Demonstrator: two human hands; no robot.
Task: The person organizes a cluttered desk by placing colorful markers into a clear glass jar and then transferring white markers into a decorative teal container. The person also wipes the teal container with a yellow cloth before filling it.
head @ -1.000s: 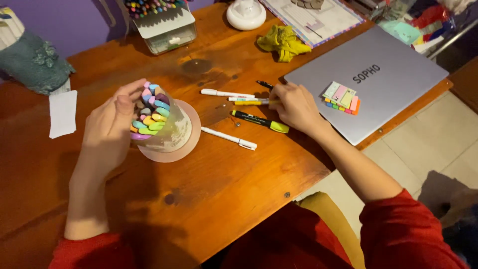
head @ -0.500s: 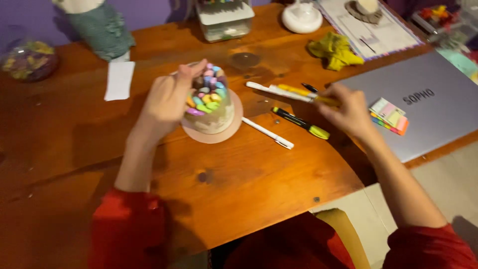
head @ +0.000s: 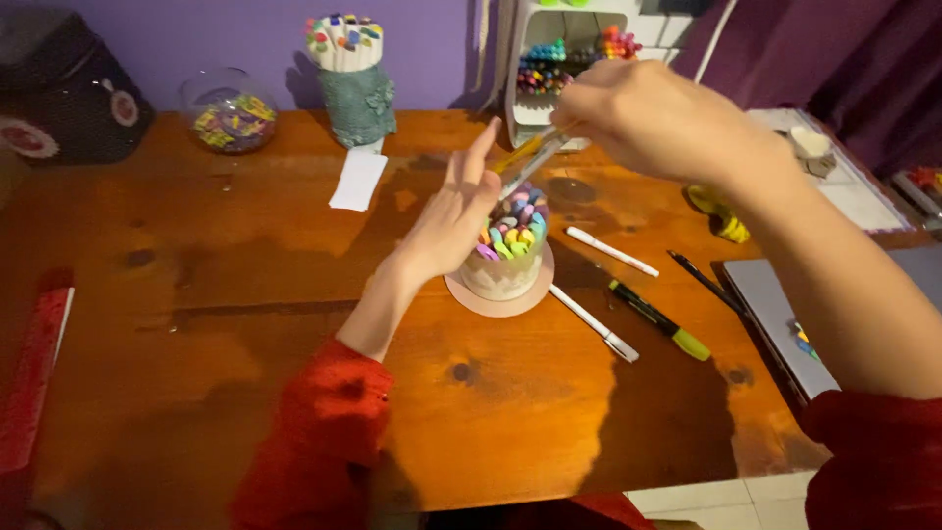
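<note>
My right hand is raised above the middle of the desk, fingers pinched shut on a small bunch of pens, one yellow and one white, whose tips slant down toward the marker jar. My left hand rests against the jar's left side, palm on it and fingers straight and spread, open rather than gripping. The jar stands on a round pink coaster near the desk's centre, packed with pastel marker caps.

Just right of the coaster lie two white pens and a black marker with a yellow-green cap, then a thin black pen beside the grey laptop at the right edge. A white slip of paper lies toward the back edge, in front of a teal holder of markers. A glass bowl of coloured bits stands to its left, and a white organizer of markers at the back.
</note>
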